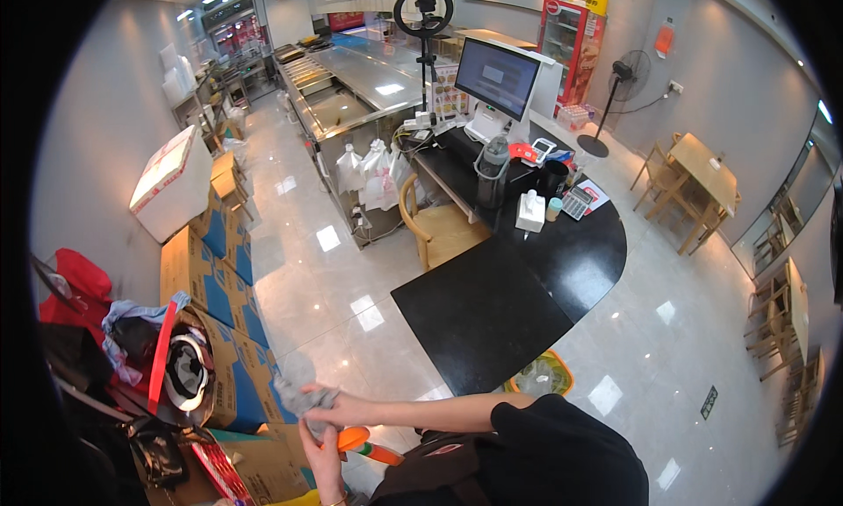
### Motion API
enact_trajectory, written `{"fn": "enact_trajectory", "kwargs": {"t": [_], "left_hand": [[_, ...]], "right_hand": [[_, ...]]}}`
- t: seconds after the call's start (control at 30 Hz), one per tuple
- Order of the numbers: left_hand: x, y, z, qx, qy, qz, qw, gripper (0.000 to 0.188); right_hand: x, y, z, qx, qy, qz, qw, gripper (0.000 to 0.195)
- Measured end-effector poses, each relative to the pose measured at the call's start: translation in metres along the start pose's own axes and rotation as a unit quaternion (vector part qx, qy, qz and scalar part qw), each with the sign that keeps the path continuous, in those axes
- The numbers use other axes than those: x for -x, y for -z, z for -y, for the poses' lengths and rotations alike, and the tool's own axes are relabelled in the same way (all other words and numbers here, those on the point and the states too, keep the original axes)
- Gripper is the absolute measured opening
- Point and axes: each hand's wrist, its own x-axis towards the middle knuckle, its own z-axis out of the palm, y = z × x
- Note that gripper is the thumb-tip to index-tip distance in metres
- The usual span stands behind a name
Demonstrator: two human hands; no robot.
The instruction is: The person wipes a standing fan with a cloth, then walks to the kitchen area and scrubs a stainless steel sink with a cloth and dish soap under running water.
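Observation:
My right hand (336,408) reaches across from the black sleeve and grips a crumpled grey cloth (299,395). Below it, my left hand (321,454), with a bracelet at the wrist, is closed around an orange-and-green object (354,439), whose exact kind I cannot tell. The cloth's lower end hangs against the left thumb. Both hands are close together above an open cardboard box (263,460) and the tiled floor (329,348). My dark apron (435,466) hides part of the orange-and-green object's surroundings.
Stacked cardboard boxes (227,367) line the left wall, topped by a white foam box (172,183). A helmet (186,372) lies among bags. Ahead stands a black counter (484,308) with a monitor (497,76); a wooden chair (444,226) and an orange-rimmed bin (543,373) are beside it.

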Motion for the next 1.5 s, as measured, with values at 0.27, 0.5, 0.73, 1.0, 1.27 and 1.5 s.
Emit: {"fn": "enact_trajectory", "kwargs": {"t": [0.27,0.5,0.73,1.0,1.27,1.5], "left_hand": [[-0.135,0.022,-0.02,0.056,-0.087,-0.033,0.994,0.023],[-0.237,0.026,-0.083,0.128,-0.07,0.057,0.988,0.024],[-0.321,0.045,-0.132,0.076,-0.076,0.223,0.969,0.035],[-0.377,0.053,-0.191,0.072,-0.086,0.352,0.929,0.032],[-0.47,0.06,-0.194,0.366,-0.044,0.384,0.847,0.036],[-0.494,0.064,-0.198,0.123,-0.05,0.309,0.942,0.036]], "right_hand": [[-0.066,0.035,0.045,-0.014,-0.02,0.003,1.0,0.064],[-0.117,0.066,0.01,0.258,-0.046,-0.077,0.962,0.069],[-0.208,0.031,0.038,0.268,0.099,-0.289,0.914,0.034],[-0.238,0.03,0.05,0.335,0.152,-0.404,0.838,0.031],[-0.222,0.064,0.059,0.09,0.114,-0.526,0.838,0.022],[-0.228,0.081,0.082,-0.04,0.073,-0.401,0.912,0.032]]}}
